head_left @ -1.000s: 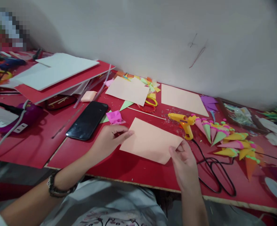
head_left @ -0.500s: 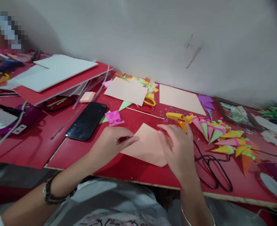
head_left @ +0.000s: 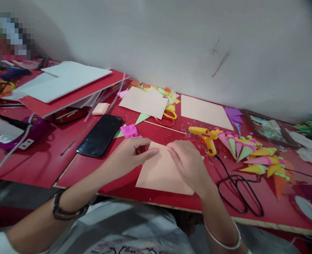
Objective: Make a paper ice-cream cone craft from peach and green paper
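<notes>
A peach sheet of paper (head_left: 163, 173) lies at the front edge of the red table, between my two hands. My left hand (head_left: 136, 153) pinches its upper left edge, thumb on top and fingers behind. At the sheet's top edge, my right hand (head_left: 186, 162) has its fingers pressed together on the paper and covers part of its right side. Just behind my right hand lies a yellow glue gun (head_left: 205, 134) with a black cord. A black phone (head_left: 100, 135) and a pink packet (head_left: 129, 131) are near my left hand.
Two more peach sheets (head_left: 143, 102) (head_left: 206, 111) lie at the back by the wall. Colourful paper cones (head_left: 262, 155) sit at the right. White boards (head_left: 65, 79) are stacked on the left. A power strip (head_left: 25, 135) with a white cable is at far left.
The sheet has turned, its lower edge now closer to level with the table edge. My right hand has moved left, away from the glue gun, and nearer my left hand.
</notes>
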Available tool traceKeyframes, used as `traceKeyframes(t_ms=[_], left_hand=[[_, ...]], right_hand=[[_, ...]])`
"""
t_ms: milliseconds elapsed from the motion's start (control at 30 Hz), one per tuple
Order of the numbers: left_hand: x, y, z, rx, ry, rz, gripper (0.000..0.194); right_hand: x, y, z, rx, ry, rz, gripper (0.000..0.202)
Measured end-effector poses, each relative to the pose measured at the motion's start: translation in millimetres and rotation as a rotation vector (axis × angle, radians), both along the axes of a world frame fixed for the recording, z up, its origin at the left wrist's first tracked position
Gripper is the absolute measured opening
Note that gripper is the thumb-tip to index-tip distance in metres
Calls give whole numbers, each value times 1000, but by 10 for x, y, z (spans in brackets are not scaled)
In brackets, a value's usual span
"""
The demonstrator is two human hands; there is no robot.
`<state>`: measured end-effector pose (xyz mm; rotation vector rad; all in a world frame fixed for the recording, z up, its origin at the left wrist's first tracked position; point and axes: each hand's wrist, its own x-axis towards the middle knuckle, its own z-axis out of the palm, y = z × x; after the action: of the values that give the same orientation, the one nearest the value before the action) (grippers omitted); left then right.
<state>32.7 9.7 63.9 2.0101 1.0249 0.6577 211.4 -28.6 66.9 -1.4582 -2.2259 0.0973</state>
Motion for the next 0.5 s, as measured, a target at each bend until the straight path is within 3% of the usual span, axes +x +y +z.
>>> traceKeyframes(t_ms=[100,267,367,500], left_hand=[[35,4,-24,-75,-34,-31,38],[74,-4,-99,-257,-92,-190,39],[96,10,-114,-247,-118,-243,37],[115,25,-125,-186,-121,-202,37]], right_hand=[[-27,-2,15,-12,23,29,25],[-49,6,19,-26,54,53,23],[-62,3,17,-26,73,68,22],[-53,-9,13,-85,136,48,20]])
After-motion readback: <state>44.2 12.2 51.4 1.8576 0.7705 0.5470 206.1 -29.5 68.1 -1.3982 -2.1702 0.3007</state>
